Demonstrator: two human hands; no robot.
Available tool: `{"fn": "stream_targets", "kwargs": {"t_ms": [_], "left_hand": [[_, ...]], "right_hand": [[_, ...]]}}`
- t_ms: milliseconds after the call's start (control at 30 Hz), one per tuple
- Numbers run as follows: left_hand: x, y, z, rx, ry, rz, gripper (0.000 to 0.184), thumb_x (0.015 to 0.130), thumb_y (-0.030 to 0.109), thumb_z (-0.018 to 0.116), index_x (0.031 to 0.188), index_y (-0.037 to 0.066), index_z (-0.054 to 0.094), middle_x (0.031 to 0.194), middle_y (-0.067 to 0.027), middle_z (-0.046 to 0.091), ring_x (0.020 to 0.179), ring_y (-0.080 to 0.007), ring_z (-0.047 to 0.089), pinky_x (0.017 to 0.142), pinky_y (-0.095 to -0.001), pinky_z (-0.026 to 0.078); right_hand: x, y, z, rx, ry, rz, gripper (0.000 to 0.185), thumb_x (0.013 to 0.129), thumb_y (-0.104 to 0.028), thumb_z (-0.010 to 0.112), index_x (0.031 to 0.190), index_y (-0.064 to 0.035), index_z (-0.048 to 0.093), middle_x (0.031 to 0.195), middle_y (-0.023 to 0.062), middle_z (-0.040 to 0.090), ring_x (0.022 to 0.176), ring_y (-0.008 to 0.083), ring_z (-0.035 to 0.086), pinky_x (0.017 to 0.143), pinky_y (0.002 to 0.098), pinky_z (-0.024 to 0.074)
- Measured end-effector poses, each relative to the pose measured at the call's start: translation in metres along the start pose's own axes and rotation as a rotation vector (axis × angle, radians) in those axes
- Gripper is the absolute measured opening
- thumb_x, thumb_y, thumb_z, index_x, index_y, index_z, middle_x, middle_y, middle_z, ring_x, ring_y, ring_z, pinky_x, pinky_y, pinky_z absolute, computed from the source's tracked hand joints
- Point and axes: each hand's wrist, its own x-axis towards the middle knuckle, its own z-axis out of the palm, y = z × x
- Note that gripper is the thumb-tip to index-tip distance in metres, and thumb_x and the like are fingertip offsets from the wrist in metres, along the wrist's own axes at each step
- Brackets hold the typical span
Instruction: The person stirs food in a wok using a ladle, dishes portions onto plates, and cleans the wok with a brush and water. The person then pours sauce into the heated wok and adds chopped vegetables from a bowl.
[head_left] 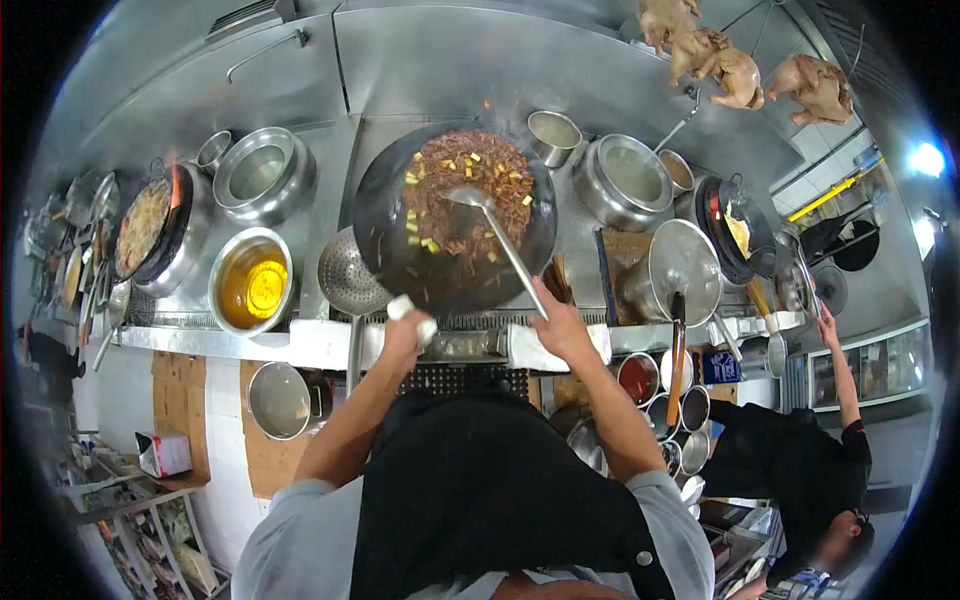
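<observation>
A large dark wok (pixel 390 225) stands at the centre of the stove, holding sliced brown meat (pixel 480 150) with yellow-green pieces (pixel 412 226) among it. My right hand (pixel 560 322) is closed round the handle of a metal ladle (pixel 470 197), whose bowl rests over the meat. At the wok's near left edge, my left hand (pixel 405 335) grips a white cloth (pixel 425 326) against the rim. Just left of the wok lies a perforated strainer (pixel 350 272), its handle pointing toward me.
A bowl of yellow oil (pixel 225 290) and metal pots (pixel 300 165) stand left. On the right are a steel pot (pixel 635 290), another wok (pixel 765 225) and sauce containers (pixel 637 378). A co-worker (pixel 790 460) reaches in at far right. Plucked birds (pixel 735 78) hang above.
</observation>
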Motion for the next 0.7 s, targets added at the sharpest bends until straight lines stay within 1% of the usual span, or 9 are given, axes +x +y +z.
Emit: {"fn": "stream_targets", "kwargs": {"t_ms": [67, 133, 267, 433, 467, 533, 567, 633, 700], "left_hand": [[-0.024, 0.006, -0.006, -0.006, 0.079, -0.025, 0.010, 0.084, 0.004, 0.065, 0.094, 0.005, 0.063, 0.082, -0.0078, 0.064, 0.070, -0.0204, 0.065, 0.055, -0.0354, 0.050], [-0.045, 0.000, 0.064, -0.072, 0.116, -0.058, 0.008, 0.084, 0.007, 0.067, 0.091, 0.006, 0.063, 0.079, -0.0070, 0.063, 0.066, -0.0197, 0.064, 0.051, -0.0357, 0.048], [0.005, 0.030, 0.083, -0.025, 0.121, -0.070, 0.009, 0.087, 0.015, 0.067, 0.090, 0.008, 0.061, 0.076, -0.0041, 0.063, 0.060, -0.0161, 0.060, 0.045, -0.0338, 0.041], [0.018, 0.028, 0.067, -0.064, -0.093, -0.263, 0.035, 0.098, 0.048, 0.064, 0.094, 0.013, 0.060, 0.075, -0.0008, 0.062, 0.067, -0.0138, 0.062, 0.049, -0.0307, 0.043], [0.020, 0.003, 0.030, -0.095, -0.162, -0.251, 0.040, 0.099, 0.053, 0.063, 0.102, 0.013, 0.064, 0.083, -0.0016, 0.066, 0.075, -0.0137, 0.065, 0.057, -0.0312, 0.050], [-0.073, 0.031, 0.035, 0.325, 0.112, -0.175, 0.034, 0.099, 0.033, 0.067, 0.120, 0.006, 0.065, 0.093, -0.0070, 0.071, 0.086, -0.0162, 0.067, 0.072, -0.0352, 0.055], [-0.096, 0.007, 0.006, 0.413, 0.033, -0.038, 0.037, 0.095, 0.024, 0.070, 0.125, 0.004, 0.064, 0.101, -0.0092, 0.072, 0.095, -0.0177, 0.068, 0.082, -0.0354, 0.054], [-0.148, 0.012, -0.010, 0.714, -0.002, 0.029, 0.045, 0.084, 0.005, 0.075, 0.127, -0.002, 0.063, 0.115, -0.0133, 0.073, 0.107, -0.0218, 0.069, 0.095, -0.0363, 0.053], [-0.167, 0.049, 0.025, 0.861, -0.018, 0.155, 0.047, 0.085, 0.009, 0.077, 0.128, -0.002, 0.062, 0.113, -0.0138, 0.073, 0.106, -0.0231, 0.069, 0.096, -0.0368, 0.052]], "right_hand": [[-0.017, 0.010, 0.019, 0.183, 0.349, -0.284, 0.074, 0.092, -0.017, 0.071, 0.157, -0.0082, 0.036, 0.119, 0.0302, 0.066, 0.098, 0.0303, 0.073, 0.088, 0.0461, 0.0536], [-0.069, 0.045, -0.016, 0.261, 0.267, -0.194, 0.072, 0.093, -0.018, 0.071, 0.156, -0.0049, 0.037, 0.113, 0.0242, 0.068, 0.095, 0.0272, 0.070, 0.086, 0.0415, 0.0525], [-0.116, 0.036, 0.006, 0.518, 0.243, 0.031, 0.067, 0.096, -0.016, 0.066, 0.154, 0.0020, 0.038, 0.101, 0.0083, 0.064, 0.086, 0.0139, 0.056, 0.078, 0.0293, 0.0480], [-0.060, 0.094, 0.079, 0.603, 0.224, 0.099, 0.066, 0.097, -0.011, 0.064, 0.156, 0.0005, 0.036, 0.104, 0.0088, 0.065, 0.081, 0.0127, 0.053, 0.075, 0.0245, 0.0479], [-0.041, 0.101, 0.078, 0.539, 0.236, 0.005, 0.066, 0.097, -0.011, 0.064, 0.156, 0.0009, 0.036, 0.105, 0.0103, 0.065, 0.080, 0.0132, 0.053, 0.075, 0.0249, 0.0479], [-0.024, 0.105, 0.065, 0.457, 0.215, -0.058, 0.066, 0.097, -0.010, 0.064, 0.155, 0.0016, 0.035, 0.107, 0.0143, 0.068, 0.078, 0.0158, 0.054, 0.071, 0.0295, 0.0485], [-0.022, 0.075, 0.039, 0.343, 0.399, -0.264, 0.067, 0.095, -0.007, 0.065, 0.155, 0.0011, 0.036, 0.100, 0.0168, 0.068, 0.078, 0.0201, 0.059, 0.070, 0.0338, 0.0488], [-0.014, 0.056, 0.004, 0.376, 0.197, -0.018, 0.067, 0.095, -0.009, 0.065, 0.155, 0.0003, 0.037, 0.102, 0.0220, 0.068, 0.090, 0.0278, 0.067, 0.080, 0.0380, 0.0524], [0.019, 0.042, -0.007, 0.182, 0.167, -0.048, 0.068, 0.095, -0.013, 0.063, 0.156, -0.0007, 0.035, 0.104, 0.0235, 0.067, 0.093, 0.0294, 0.068, 0.084, 0.0410, 0.0531]]}}
